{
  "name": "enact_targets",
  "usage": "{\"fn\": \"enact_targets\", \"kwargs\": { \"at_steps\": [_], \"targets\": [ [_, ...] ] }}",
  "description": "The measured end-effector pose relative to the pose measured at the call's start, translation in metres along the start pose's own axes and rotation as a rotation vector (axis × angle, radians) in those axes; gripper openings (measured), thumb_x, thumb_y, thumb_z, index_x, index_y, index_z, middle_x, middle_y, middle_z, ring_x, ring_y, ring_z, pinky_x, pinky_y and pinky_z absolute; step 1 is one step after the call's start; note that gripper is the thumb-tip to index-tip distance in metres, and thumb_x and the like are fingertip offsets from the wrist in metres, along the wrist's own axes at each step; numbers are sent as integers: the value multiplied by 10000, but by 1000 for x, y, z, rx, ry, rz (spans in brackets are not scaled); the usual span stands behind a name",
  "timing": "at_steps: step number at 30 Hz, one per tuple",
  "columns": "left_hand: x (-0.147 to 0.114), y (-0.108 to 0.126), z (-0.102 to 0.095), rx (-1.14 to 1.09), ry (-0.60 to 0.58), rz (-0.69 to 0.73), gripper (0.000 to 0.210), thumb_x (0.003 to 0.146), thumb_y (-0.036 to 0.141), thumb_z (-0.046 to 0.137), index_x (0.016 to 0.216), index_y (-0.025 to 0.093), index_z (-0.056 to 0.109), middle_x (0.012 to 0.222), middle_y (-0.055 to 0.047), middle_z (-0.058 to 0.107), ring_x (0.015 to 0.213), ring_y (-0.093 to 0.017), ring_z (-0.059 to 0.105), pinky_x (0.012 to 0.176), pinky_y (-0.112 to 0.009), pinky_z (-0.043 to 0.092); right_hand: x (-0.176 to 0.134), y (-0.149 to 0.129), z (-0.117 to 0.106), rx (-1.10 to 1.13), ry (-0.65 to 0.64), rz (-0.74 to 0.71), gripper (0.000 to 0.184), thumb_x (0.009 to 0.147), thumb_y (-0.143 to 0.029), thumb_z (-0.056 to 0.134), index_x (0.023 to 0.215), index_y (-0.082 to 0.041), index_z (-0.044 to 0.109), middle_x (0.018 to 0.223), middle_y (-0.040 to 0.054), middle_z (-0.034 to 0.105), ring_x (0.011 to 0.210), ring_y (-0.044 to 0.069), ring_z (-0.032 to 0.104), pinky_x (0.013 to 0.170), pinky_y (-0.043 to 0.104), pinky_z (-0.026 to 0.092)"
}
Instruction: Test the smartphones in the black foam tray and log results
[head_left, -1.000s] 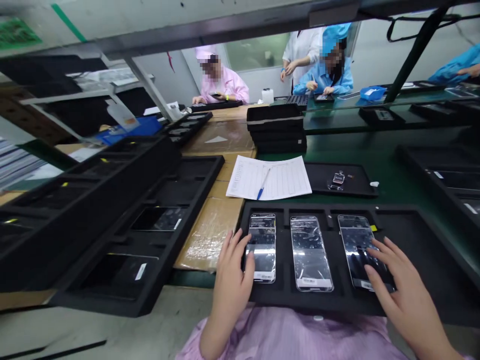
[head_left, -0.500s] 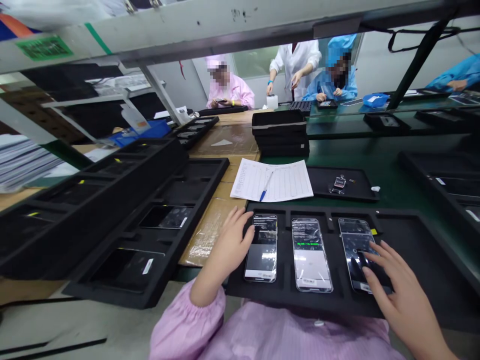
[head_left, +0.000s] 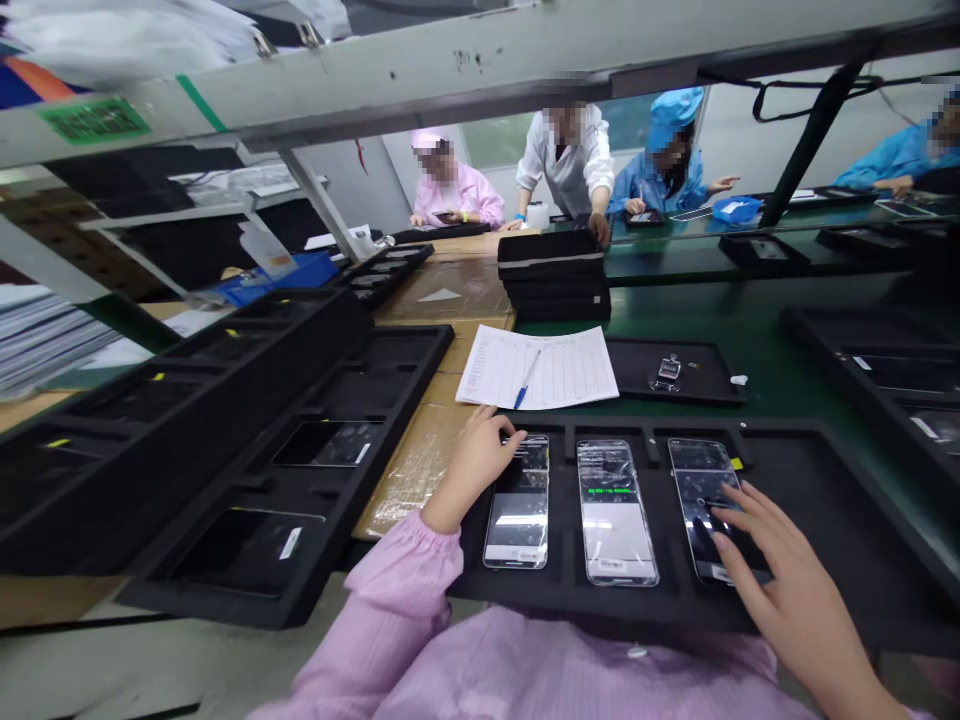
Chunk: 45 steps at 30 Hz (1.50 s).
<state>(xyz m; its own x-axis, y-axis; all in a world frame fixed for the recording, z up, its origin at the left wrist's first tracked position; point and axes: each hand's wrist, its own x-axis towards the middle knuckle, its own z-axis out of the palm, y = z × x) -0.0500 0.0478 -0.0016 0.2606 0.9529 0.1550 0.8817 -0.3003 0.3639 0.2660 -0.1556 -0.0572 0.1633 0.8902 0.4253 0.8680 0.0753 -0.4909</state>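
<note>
Three smartphones lie in separate compartments of a black foam tray (head_left: 840, 510) in front of me. My left hand (head_left: 480, 462) rests at the top left corner of the left smartphone (head_left: 517, 510), fingers bent and apart, holding nothing. The middle smartphone (head_left: 619, 540) has a lit screen with a green text line, and no hand touches it. Over the right smartphone (head_left: 688, 485), which has a mostly dark screen, my right hand (head_left: 776, 560) is spread open. Its fingertips are at the screen; whether they touch I cannot tell. A small yellow tab sticks out beside this phone.
Behind the tray lie a printed sheet (head_left: 551, 385) with a blue pen (head_left: 527, 380) and a shallow black tray (head_left: 705, 385) with small parts. More phone trays (head_left: 405, 400) stand left. Stacked black trays (head_left: 555, 290) stand further back. A shelf beam (head_left: 450, 75) crosses above; co-workers sit and stand beyond.
My left hand has drawn its fingers in and shifted slightly up and right at the left phone. My right hand stays over the right phone. The co-worker in white now leans over the stacked trays.
</note>
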Motion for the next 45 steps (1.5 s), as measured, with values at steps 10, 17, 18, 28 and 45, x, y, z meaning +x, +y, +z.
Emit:
{"fn": "enact_targets", "kwargs": {
  "at_steps": [10, 17, 18, 28, 45],
  "targets": [
    [7, -11, 8, -42, 32, 16, 317, 932, 363, 503, 847, 186, 752, 1316, -156, 675, 1366, -351, 521, 1169, -527, 398, 3, -2, -2, -26, 28, -82, 268, 1014, -384, 491, 1129, -212, 661, 1346, 118, 665, 1362, 347, 539, 986, 599, 565],
    [-2, -14, 4, -60, -18, 7, 527, 992, 453, 334, 1008, 141, 759, 1443, -169, 593, 1434, -345, 452, 1223, -547, 310, 7, -20, -6, 7, -40, -141, 271, 1013, -341, 497, 1203, -215, 645, 1369, 118, 657, 1374, 330, 534, 1002, 564, 570],
    [-3, -14, 3, -61, -30, -3, 552, 995, 466, 322, 1048, 127, 754, 1461, -182, 574, 1445, -353, 437, 1225, -554, 302, 9, -26, -5, 20, -90, -190, 301, 1015, -323, 492, 1263, -222, 628, 1399, 114, 639, 1373, 314, 540, 1008, 540, 575],
    [-13, -15, -11, -118, -187, 14, 600, 974, 616, 362, 1181, 182, 720, 1582, -146, 448, 1552, -328, 242, 1241, -540, 254, 9, -42, 4, 3, -270, -361, 458, 1021, -344, 477, 1468, -246, 486, 1527, 122, 521, 1418, 318, 490, 1037, 562, 561],
    [-79, -12, -23, -1239, -548, 86, 859, 744, 295, 836, 1484, 267, 400, 1446, -133, 567, 1342, -311, 547, 1099, -475, 469, 5, -41, 4, 212, -177, -93, 438, 1001, -424, 521, 1414, -278, 533, 1517, 105, 535, 1431, 317, 474, 1077, 534, 527]
  ]
}}
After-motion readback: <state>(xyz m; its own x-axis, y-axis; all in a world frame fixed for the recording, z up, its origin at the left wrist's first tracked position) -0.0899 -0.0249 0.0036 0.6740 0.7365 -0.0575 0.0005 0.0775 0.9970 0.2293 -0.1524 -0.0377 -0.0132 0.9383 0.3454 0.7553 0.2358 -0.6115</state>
